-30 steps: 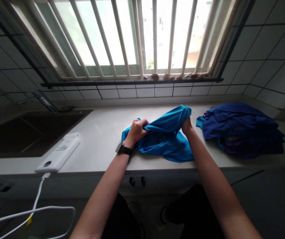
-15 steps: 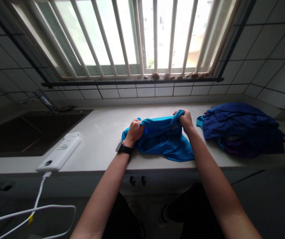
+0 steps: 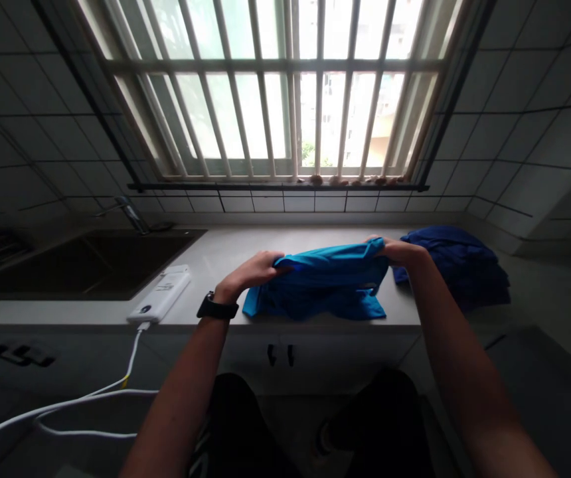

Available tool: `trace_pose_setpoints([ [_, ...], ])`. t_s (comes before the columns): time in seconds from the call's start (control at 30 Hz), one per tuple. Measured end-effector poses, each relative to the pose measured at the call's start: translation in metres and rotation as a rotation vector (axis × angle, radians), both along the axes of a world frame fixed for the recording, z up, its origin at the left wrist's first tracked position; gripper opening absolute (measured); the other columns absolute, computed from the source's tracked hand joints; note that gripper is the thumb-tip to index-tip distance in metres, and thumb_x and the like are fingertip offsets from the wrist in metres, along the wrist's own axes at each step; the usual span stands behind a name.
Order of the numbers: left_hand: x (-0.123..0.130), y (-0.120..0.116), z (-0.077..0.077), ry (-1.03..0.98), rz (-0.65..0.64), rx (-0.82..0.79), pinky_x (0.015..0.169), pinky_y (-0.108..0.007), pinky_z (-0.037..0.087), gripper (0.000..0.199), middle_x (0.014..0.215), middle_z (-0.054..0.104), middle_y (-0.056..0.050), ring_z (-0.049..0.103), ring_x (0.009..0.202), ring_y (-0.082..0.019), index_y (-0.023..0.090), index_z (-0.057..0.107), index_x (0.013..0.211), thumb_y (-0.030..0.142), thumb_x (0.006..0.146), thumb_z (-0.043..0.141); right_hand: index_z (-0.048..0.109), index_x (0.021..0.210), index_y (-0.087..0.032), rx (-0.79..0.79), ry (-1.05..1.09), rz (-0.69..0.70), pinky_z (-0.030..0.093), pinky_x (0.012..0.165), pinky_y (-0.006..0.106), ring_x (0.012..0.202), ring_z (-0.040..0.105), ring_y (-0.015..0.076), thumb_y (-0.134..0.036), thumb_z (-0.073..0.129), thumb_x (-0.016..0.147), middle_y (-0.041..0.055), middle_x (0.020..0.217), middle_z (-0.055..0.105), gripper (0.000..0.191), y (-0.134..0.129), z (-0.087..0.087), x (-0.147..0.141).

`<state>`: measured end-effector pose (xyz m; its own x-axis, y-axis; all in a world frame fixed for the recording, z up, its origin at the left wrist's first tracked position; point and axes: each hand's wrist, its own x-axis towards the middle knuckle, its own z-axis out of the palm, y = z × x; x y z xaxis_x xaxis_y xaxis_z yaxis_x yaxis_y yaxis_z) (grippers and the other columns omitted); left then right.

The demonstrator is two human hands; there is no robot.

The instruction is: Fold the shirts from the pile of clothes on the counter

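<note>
At a kitchen surface (image 3: 210, 247) under a barred window (image 3: 285, 113), left hand (image 3: 250, 272), with a black watch (image 3: 217, 306), and right hand (image 3: 398, 251) close on opposite ends of a rumpled turquoise shirt (image 3: 325, 292) lying on the surface, its top edge lifted; stacked navy clothes (image 3: 452, 262) sit just beside it; to the left lies a white power bank (image 3: 160, 297), its small print unreadable.

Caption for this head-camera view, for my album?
Left hand and right hand grip a turquoise garment on a white countertop beside dark blue clothes.
</note>
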<state>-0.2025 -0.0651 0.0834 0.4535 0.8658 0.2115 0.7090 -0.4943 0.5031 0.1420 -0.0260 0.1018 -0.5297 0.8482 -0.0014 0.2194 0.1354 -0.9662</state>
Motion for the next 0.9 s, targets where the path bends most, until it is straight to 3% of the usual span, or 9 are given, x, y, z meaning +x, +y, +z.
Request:
trace_pose_setpoints([
  [0.13, -0.006, -0.029, 0.058, -0.284, 0.251, 0.313, 0.061, -0.026, 0.048, 0.023, 0.073, 0.063, 0.001, 0.061, 0.07, -0.018, 0.023, 0.056, 0.083, 0.043, 0.085, 0.067, 0.065, 0.086, -0.023, 0.108, 0.387, -0.362, 0.065, 0.076, 0.038, 0.082, 0.074, 0.0253, -0.046, 0.068, 0.08, 0.0056, 0.083, 0.075, 0.023, -0.016, 0.037, -0.006],
  [0.2, -0.006, -0.035, 0.083, -0.335, 0.372, 0.512, 0.071, -0.029, 0.053, 0.017, 0.08, 0.066, -0.002, 0.065, 0.08, -0.019, 0.023, 0.058, 0.087, 0.034, 0.084, 0.069, 0.066, 0.09, -0.024, 0.199, 0.5, -0.442, 0.065, 0.081, 0.039, 0.087, 0.074, 0.0248, -0.049, 0.064, 0.086, 0.0054, 0.088, 0.076, 0.025, -0.014, 0.047, -0.016],
  [0.27, -0.007, -0.036, 0.1, -0.319, 0.453, 0.649, 0.082, -0.033, 0.055, 0.011, 0.084, 0.067, -0.003, 0.066, 0.087, -0.021, 0.023, 0.059, 0.087, 0.027, 0.084, 0.069, 0.067, 0.093, -0.024, 0.274, 0.533, -0.46, 0.064, 0.083, 0.039, 0.089, 0.073, 0.0246, -0.052, 0.064, 0.087, 0.0049, 0.09, 0.076, 0.028, -0.008, 0.053, -0.022],
  [0.37, -0.011, -0.031, 0.109, -0.248, 0.532, 0.713, 0.093, -0.038, 0.055, 0.005, 0.086, 0.067, -0.006, 0.068, 0.097, -0.025, 0.023, 0.06, 0.084, 0.024, 0.084, 0.065, 0.067, 0.093, -0.024, 0.407, 0.504, -0.534, 0.063, 0.082, 0.038, 0.09, 0.072, 0.0244, -0.057, 0.07, 0.083, 0.003, 0.086, 0.074, 0.035, 0.003, 0.054, -0.023],
  [0.5, -0.019, -0.014, 0.101, -0.185, 0.723, 0.63, 0.099, -0.045, 0.055, 0.006, 0.09, 0.069, -0.012, 0.068, 0.11, -0.033, 0.022, 0.062, 0.084, 0.028, 0.084, 0.063, 0.068, 0.084, -0.021, 0.516, 0.398, -0.609, 0.06, 0.073, 0.035, 0.08, 0.067, 0.0217, -0.059, 0.079, 0.077, 0.0002, 0.073, 0.067, 0.04, 0.017, 0.05, -0.016],
  [0.6, -0.026, 0.009, 0.092, -0.232, 0.812, 0.399, 0.093, -0.046, 0.058, 0.009, 0.08, 0.069, -0.011, 0.073, 0.098, -0.034, 0.02, 0.063, 0.085, 0.027, 0.082, 0.066, 0.069, 0.079, -0.019, 0.557, 0.276, -0.605, 0.058, 0.07, 0.034, 0.073, 0.062, 0.0197, -0.055, 0.082, 0.076, -0.0005, 0.068, 0.064, 0.038, 0.029, 0.049, -0.01],
  [0.73, -0.03, 0.048, 0.077, -0.441, 0.686, 0.168, 0.085, -0.046, 0.061, 0.016, 0.08, 0.073, -0.011, 0.075, 0.084, -0.03, 0.016, 0.066, 0.099, 0.028, 0.091, 0.058, 0.072, 0.082, -0.015, 0.513, 0.0, -0.606, 0.058, 0.078, 0.04, 0.079, 0.064, 0.0245, -0.04, 0.081, 0.077, 0.0058, 0.078, 0.068, 0.027, 0.049, 0.047, -0.002],
  [0.8, -0.028, 0.063, 0.061, -0.451, 0.607, 0.214, 0.094, -0.045, 0.059, 0.029, 0.103, 0.076, -0.015, 0.075, 0.101, -0.029, 0.015, 0.064, 0.117, 0.031, 0.093, 0.057, 0.073, 0.098, -0.013, 0.566, -0.132, -0.754, 0.056, 0.09, 0.046, 0.097, 0.066, 0.0308, -0.032, 0.075, 0.081, 0.013, 0.097, 0.07, 0.026, 0.056, 0.038, -0.003],
  [0.9, -0.022, 0.072, 0.021, -0.17, 0.425, 0.225, 0.112, -0.039, 0.048, 0.056, 0.14, 0.066, -0.021, 0.06, 0.137, -0.029, 0.014, 0.058, 0.134, 0.043, 0.088, 0.069, 0.06, 0.137, -0.011, 0.754, -0.38, -1.008, 0.043, 0.112, 0.054, 0.134, 0.052, 0.0374, -0.026, 0.064, 0.089, 0.0246, 0.139, 0.057, 0.051, 0.055, 0.006, -0.018],
])
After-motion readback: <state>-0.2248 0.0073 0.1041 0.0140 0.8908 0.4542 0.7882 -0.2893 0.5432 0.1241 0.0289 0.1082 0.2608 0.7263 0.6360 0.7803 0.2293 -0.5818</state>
